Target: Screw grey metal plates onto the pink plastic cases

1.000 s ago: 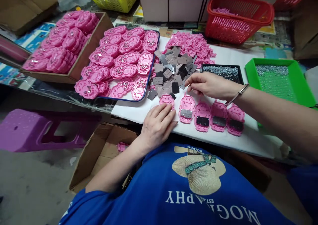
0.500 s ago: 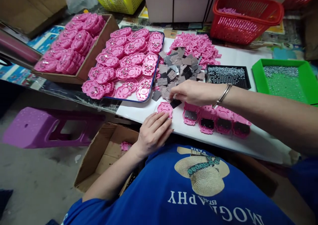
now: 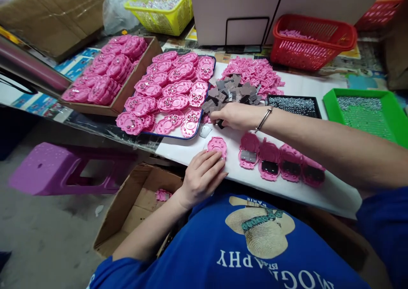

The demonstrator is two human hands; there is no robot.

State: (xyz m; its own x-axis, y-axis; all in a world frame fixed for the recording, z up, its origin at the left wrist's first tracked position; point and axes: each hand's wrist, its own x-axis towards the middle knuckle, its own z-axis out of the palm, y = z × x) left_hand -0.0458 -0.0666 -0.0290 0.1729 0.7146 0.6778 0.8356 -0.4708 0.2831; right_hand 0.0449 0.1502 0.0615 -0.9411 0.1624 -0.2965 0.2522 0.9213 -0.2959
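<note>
My left hand (image 3: 204, 174) holds a pink plastic case half (image 3: 217, 145) down on the white work surface, its fingers lying closed over the near part. My right hand (image 3: 237, 115), with a metal bangle at the wrist, is at the near edge of a pile of grey plates (image 3: 234, 89). Its fingers pinch a dark plate (image 3: 219, 123), mostly hidden beneath them. A lone light plate (image 3: 205, 130) lies just left of it. Under my right forearm stands a row of several open pink cases (image 3: 249, 146), each with a grey or black plate in its lower half.
A blue-rimmed tray (image 3: 198, 129) and a cardboard box (image 3: 137, 74) hold stacked pink cases at left. Small pink parts (image 3: 255, 74) lie heaped behind the plates. A black tray (image 3: 293, 106) and green tray (image 3: 331, 110) hold screws. Red basket (image 3: 312, 46) and yellow basket (image 3: 162, 17) stand behind.
The view has tilted up slightly. My right hand has drawn back from beside the pink case half to the plate pile, dark plate at its fingers. My left hand stays on the case half.
</note>
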